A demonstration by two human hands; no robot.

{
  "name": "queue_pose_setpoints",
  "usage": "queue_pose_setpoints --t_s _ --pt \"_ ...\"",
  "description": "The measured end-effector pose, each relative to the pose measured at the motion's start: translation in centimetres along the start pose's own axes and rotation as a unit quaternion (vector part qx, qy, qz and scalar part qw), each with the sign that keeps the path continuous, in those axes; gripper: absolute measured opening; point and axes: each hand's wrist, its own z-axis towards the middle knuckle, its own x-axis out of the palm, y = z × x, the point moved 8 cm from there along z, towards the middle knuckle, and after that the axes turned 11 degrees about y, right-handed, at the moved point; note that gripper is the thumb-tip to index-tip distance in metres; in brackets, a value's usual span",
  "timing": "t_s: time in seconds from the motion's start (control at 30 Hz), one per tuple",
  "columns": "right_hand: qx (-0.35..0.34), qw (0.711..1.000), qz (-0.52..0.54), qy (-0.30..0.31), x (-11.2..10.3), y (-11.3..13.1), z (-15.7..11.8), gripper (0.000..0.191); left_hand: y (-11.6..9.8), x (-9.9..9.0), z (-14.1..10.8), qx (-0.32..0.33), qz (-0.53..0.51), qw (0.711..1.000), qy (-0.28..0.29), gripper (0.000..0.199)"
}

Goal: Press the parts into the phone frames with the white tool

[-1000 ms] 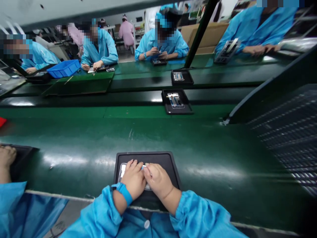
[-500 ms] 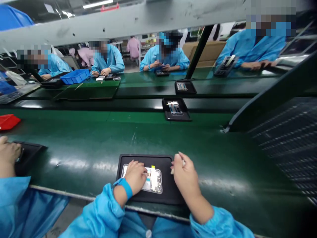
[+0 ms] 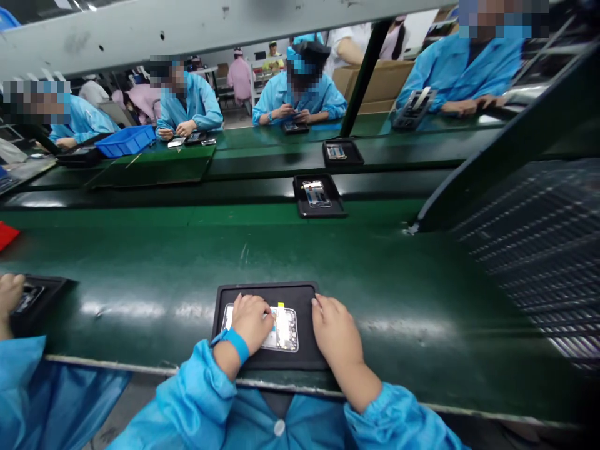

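An opened phone (image 3: 287,331) with bare inner parts and a small yellow tab lies in a black tray (image 3: 300,290) on the green bench. My left hand (image 3: 252,324), with a blue band at the wrist, covers the phone's left half. Its fingers are bent down over the phone, thumb and fingertips close together near the middle. At the tray's right edge my right hand (image 3: 338,334) is closed, with thumb and fingers on the rim. Its palm is hidden, so anything else inside it does not show.
A co-worker's hand (image 3: 9,300) is at another black tray (image 3: 42,306) on the left. Two more trays with opened phones (image 3: 317,194) stand across the bench. A slanted post (image 3: 435,203) and a dark mesh panel (image 3: 534,250) are on the right.
My right hand has come down from above the tray's right side onto its rim; the small pale thing seen in its fingers no longer shows. The left hand stays on the phone.
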Motion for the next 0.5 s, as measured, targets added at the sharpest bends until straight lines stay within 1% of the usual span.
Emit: queue_pose_setpoints --t_s 0.13,0.2,0.33,0.5 --pt "-0.002 1.0 0.007 -0.014 -0.3 -0.25 -0.02 0.029 0.18 0.46 -0.16 -0.003 0.002 0.999 0.041 0.013" --pt "-0.001 1.0 0.008 -0.018 -0.33 -0.34 -0.1 0.03 0.3 0.6 -0.17 -0.016 0.0 0.998 0.053 0.012" --pt "-0.004 1.0 0.015 -0.022 -0.3 -0.3 -0.2 0.034 0.32 0.56 -0.02 -0.038 -0.003 0.998 0.058 0.009" --pt "0.009 1.0 0.007 -0.02 -0.36 -0.34 -0.02 0.037 0.15 0.61 -0.12 -0.012 0.004 0.999 0.041 0.007"
